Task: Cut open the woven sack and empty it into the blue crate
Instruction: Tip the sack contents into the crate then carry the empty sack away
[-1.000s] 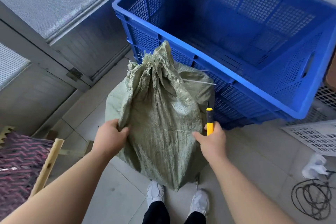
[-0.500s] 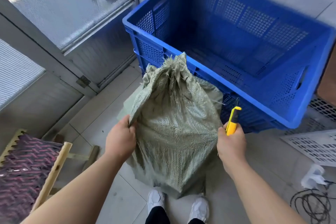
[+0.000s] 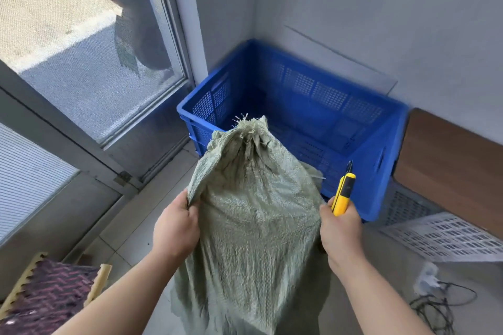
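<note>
While both hands point(image 3: 177, 228) grip sack point(image 3: 255, 215), right point(image 3: 340, 231) pinching knife point(image 3: 343, 193), crate point(image 3: 381, 171) behind.

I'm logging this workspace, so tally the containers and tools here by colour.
Blue: 1, the crate
Green: 1, the sack, gripped by the left hand
Yellow: 1, the knife, held in the right hand
White: 1, the perforated tray
Total: 4

Sack point(image 3: 253, 220) bottom cut off; crate point(image 3: 375, 182) blurred
</note>
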Action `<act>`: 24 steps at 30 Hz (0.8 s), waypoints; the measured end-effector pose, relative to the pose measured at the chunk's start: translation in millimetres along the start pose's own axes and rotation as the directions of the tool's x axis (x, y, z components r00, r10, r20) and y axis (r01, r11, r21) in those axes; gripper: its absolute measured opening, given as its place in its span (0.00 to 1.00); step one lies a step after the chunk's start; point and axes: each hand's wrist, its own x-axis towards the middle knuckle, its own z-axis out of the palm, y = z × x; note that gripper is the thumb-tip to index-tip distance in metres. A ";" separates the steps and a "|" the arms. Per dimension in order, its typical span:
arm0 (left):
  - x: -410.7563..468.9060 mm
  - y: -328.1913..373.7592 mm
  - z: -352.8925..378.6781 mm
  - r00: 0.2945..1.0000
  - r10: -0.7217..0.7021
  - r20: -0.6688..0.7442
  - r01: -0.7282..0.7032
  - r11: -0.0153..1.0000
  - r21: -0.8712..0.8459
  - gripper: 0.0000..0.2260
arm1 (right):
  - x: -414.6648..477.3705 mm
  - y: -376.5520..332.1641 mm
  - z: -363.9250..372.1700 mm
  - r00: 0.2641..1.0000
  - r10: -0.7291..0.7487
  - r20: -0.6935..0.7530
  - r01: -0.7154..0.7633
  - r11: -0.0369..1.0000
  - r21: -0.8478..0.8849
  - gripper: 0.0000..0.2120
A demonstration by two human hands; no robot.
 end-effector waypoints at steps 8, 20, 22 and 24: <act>-1.2 77.3 -61.9 0.983 0.176 -0.049 -0.177 0.984 -0.017 0.06 | -22.5 -83.9 -36.1 0.998 -0.026 -0.064 0.031 0.997 0.066 0.09; 33.9 190.0 -80.4 0.975 0.220 0.022 -0.220 0.975 0.028 0.10 | 28.2 -158.3 -63.8 0.986 0.020 -0.164 0.016 0.977 0.214 0.14; 43.5 212.6 -74.4 0.970 0.239 0.032 -0.240 0.971 0.012 0.11 | 47.0 -166.8 -66.5 0.986 0.030 -0.166 0.010 0.971 0.239 0.14; 55.1 235.1 -67.6 0.966 0.259 0.024 -0.259 0.966 0.010 0.11 | 68.5 -175.5 -69.8 0.985 0.041 -0.169 0.005 0.965 0.263 0.13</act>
